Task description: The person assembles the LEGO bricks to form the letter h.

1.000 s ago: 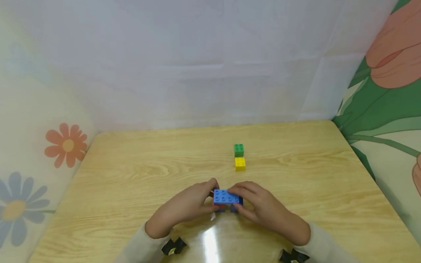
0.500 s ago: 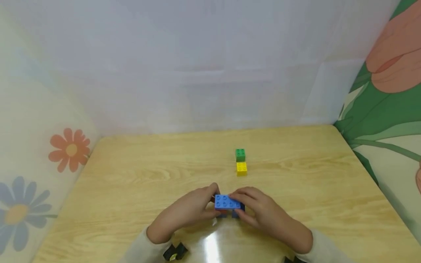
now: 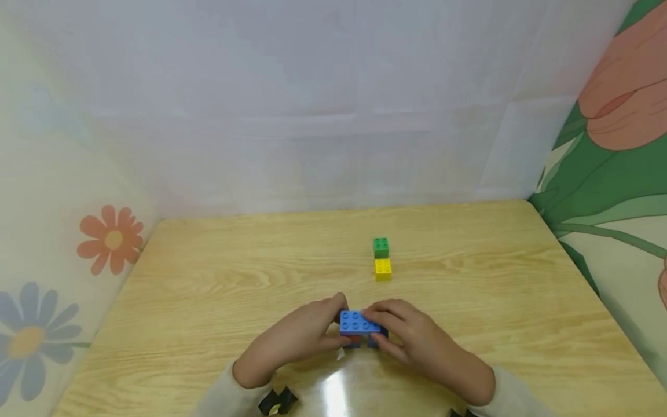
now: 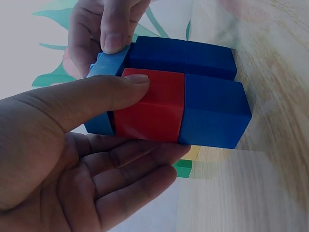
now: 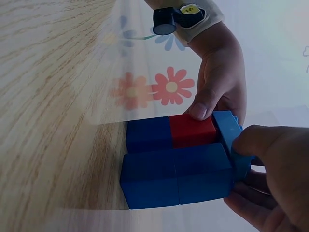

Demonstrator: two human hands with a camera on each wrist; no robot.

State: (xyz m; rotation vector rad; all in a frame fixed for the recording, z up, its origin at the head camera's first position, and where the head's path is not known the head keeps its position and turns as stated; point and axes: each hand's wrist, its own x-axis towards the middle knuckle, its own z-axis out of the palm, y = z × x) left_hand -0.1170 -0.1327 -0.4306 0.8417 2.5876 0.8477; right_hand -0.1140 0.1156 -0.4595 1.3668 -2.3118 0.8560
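Saw whole only from the head a yellow brick (image 3: 383,270) and, just behind, a green brick (image 3: 381,248) on the wooden table (image 3: 208,260); made out mere slivers of both from the left wrist. Found plainly from the wrists, and mostly covered from the head, two upright columns side by side: a red brick (image 4: 150,113) on a dark blue brick (image 4: 215,111), and next to these two more dark blue bricks (image 5: 174,179) stacked. Saw a light blue brick (image 3: 355,322) bridging both tops, studs up, with a dark slit above the red in the left wrist view. Pinched the red brick in the left hand (image 3: 308,328), thumb on the near face, fingers slightly spread along the far face. Pinched the light blue brick's right end in the right hand (image 3: 409,333), between thumb in front and fingers over the top. Could not tell whether touching the table underneath.
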